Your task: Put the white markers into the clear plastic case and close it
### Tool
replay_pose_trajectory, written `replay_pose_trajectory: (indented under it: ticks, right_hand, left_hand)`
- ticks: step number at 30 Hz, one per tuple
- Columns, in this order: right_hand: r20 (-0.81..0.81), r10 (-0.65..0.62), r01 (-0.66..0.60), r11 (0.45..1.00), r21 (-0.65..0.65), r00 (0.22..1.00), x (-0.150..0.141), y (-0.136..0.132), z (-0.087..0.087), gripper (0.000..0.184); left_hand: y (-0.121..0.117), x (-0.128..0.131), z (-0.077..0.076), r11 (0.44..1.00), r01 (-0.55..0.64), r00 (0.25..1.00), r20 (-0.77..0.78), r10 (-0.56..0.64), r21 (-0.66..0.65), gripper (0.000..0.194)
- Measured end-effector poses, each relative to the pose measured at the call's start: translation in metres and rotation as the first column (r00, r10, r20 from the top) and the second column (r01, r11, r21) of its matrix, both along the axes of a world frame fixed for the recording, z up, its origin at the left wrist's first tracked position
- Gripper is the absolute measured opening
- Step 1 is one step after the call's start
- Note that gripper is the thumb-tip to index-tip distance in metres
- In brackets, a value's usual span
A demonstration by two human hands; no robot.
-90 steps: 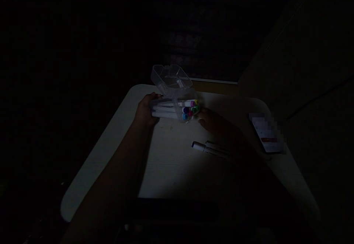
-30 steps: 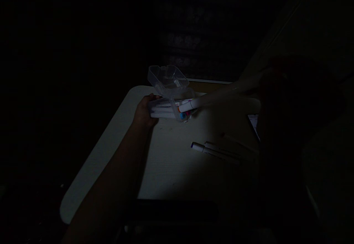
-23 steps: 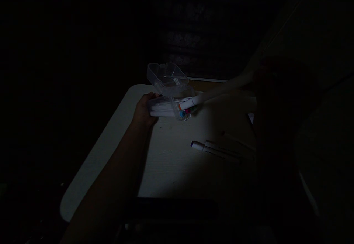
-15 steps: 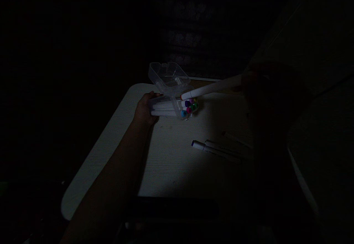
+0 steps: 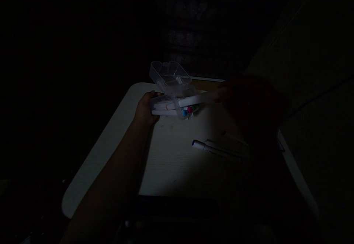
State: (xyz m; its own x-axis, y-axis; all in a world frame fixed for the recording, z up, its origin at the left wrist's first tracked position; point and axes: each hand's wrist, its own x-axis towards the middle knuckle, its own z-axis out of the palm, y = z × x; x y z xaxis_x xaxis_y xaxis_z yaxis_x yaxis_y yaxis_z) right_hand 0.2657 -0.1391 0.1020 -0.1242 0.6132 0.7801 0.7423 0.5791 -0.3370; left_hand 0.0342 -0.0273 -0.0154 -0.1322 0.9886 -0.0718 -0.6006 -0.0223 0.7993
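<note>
White marker (image 5: 190, 100) partway inside clear case (image 5: 181, 90)
Your right hand (image 5: 251, 98) grips it, left hand (image 5: 145, 109) the case (lid (image 5: 156, 76) open).

Left forearm (image 5: 110, 166) slanting over left side of tabletop (image 5: 166, 155), left grip (image 5: 146, 108) clasping near tabletop's far edge. Right forearm (image 5: 267, 162) slanting over tabletop's right side, deep in shadow; right grip (image 5: 247, 96) hanging above tabletop's far right part, clasping too, detail hiding in darkness.

The marker (image 5: 195, 99) is blurred — far end hidden by right hand (image 5: 249, 100).
</note>
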Motion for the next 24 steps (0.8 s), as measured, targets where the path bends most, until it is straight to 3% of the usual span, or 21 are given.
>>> replay_pose_trajectory:
  ticks: [7,24]
  right_hand:
    - [0.125,0.288,-0.27,0.953,-0.14,0.95,-0.005,0.006,-0.006,0.012]
    - [0.218,0.372,-0.341,0.925,-0.167,0.902,-0.012,0.019,-0.024,0.018]
  left_hand:
    - [0.003,-0.001,-0.004,1.0,-0.012,1.0,0.004,0.011,0.013,0.012]
    - [0.007,-0.004,-0.01,0.999,0.044,0.999,-0.031,-0.043,0.021,0.017]
